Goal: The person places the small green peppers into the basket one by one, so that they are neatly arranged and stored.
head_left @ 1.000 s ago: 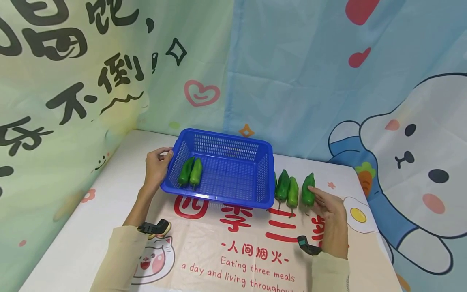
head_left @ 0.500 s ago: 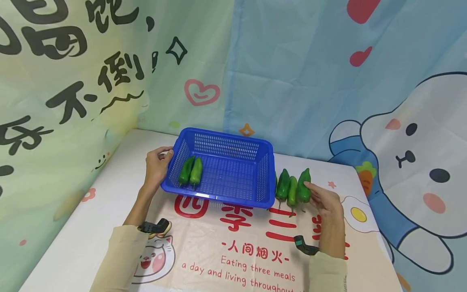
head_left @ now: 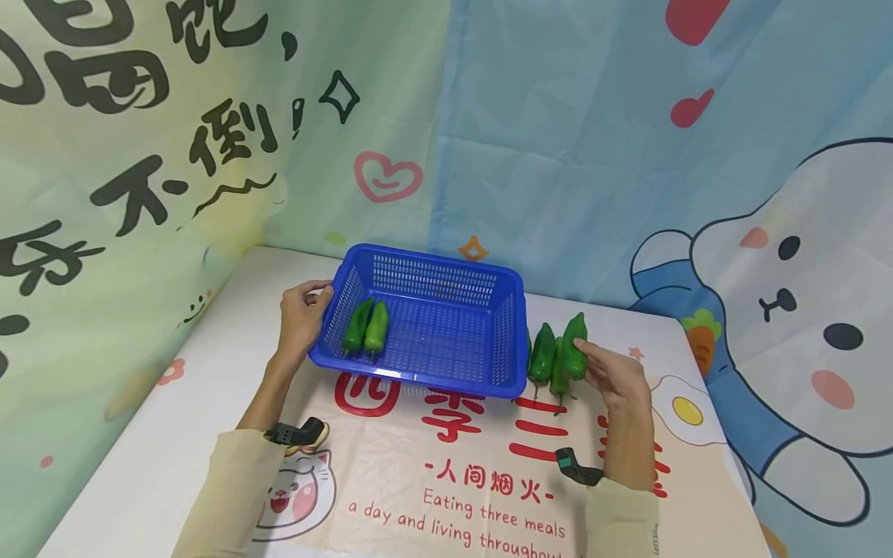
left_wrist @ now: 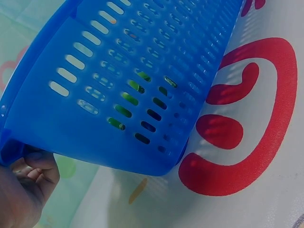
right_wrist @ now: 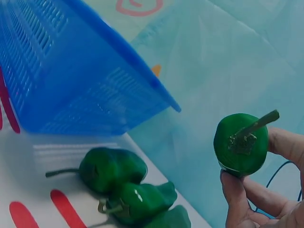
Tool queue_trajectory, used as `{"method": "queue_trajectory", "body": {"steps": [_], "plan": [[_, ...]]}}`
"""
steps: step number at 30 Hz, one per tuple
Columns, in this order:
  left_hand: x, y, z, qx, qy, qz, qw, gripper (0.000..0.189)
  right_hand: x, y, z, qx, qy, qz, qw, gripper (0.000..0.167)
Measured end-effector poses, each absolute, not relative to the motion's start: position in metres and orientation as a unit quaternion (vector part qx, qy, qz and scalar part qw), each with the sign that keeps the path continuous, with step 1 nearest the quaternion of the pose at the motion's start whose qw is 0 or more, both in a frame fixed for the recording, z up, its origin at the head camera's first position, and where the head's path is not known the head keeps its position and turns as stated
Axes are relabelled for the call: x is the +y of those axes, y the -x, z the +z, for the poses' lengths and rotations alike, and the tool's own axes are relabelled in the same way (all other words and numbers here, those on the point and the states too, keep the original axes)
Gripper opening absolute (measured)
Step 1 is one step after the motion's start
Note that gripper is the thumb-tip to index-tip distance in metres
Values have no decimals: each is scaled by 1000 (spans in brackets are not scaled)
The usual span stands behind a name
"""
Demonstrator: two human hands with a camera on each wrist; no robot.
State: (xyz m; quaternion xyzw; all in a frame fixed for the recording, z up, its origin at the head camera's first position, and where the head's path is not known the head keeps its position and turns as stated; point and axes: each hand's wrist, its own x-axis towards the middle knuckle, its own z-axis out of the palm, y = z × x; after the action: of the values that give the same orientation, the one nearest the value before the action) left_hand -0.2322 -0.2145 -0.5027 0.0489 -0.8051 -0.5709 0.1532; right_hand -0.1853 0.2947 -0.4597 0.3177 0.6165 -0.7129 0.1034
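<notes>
Printed tabletop [head_left: 377, 473] | left hand [head_left: 300, 319] grips blue basket [head_left: 443, 333] | right hand [head_left: 617, 373] pinches green pepper [head_left: 575, 350] | loose peppers [head_left: 542, 355], seemingly three

Head view: pretty bright, soft even light
Blue basket [head_left: 446, 333]: glare streak on near rim, kinda blurry in right wrist view
Green peppers [right_wrist: 111, 168]: tiny shiny highlights
Tabletop [left_wrist: 109, 202]: soft shadow by the basket
Wrist views: dimmer, bluish
</notes>
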Motion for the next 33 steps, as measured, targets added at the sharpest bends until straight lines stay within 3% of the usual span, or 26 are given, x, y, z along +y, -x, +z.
{"method": "queue_trajectory", "body": {"steps": [4, 14, 22, 33], "plan": [[-215, 233, -503, -805, -47, -570, 154, 30, 288, 186, -454, 622, -309, -712, 104, 81], [-215, 232, -502, -803, -46, -574, 153, 30, 272, 188, -444, 640, -298, -700, 107, 92], [-216, 232, -502, -807, -47, -569, 153, 31, 259, 188, -437, 651, -268, -703, 95, 77], [-215, 232, -502, -808, -48, -567, 154, 30, 240, 189, -431, 675, -251, -688, 88, 79]]}}
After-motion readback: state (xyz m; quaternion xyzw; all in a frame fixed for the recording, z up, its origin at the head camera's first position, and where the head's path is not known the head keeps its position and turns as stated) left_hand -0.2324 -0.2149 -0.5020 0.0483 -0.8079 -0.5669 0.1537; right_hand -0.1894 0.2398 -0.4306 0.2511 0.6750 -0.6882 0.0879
